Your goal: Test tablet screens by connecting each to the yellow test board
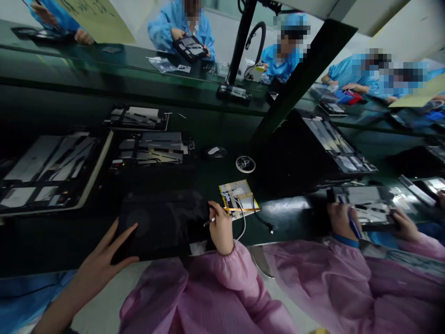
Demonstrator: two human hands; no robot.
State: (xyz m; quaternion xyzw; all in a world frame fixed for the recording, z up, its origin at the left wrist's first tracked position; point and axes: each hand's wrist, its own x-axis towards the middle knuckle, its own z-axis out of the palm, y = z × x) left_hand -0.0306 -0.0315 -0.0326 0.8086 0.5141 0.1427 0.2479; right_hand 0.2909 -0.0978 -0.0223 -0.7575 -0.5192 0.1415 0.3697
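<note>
The black panel (160,225) lies flat at the near edge of the green bench (295,215), right in front of me, with both hands on it. I take it for the dark back or screen side of a tablet, though the surface is too dim to tell which.

I have the left hand (104,260) spread, fingers fanned, with the thumb and forefinger on the panel's near left corner. That looks like a steadying hold, pinning the panel so it does not slide.

The right hand (220,227) sits at the panel's right edge. Its fingers are curled and pinching a thin pale-tipped tool (209,222), which points left over the panel. The tool is held low and short, like a pen, which suits fine work at an edge.

Just beyond that hand is a small yellow-edged module (238,197), lying flat. A white cable (243,225) and a black lead (264,226) trail from it toward me, so it seems parked within easy reach. Farther back stand a small round pot (245,163) and a dark oval piece (215,152).

To the left and behind, opened tablets (149,149) lie in a row with their insides up, probably queued.

On my right a co-worker's hand (340,218) in a pink sleeve holds a blue pen (351,220) over another opened device (370,204).
</note>
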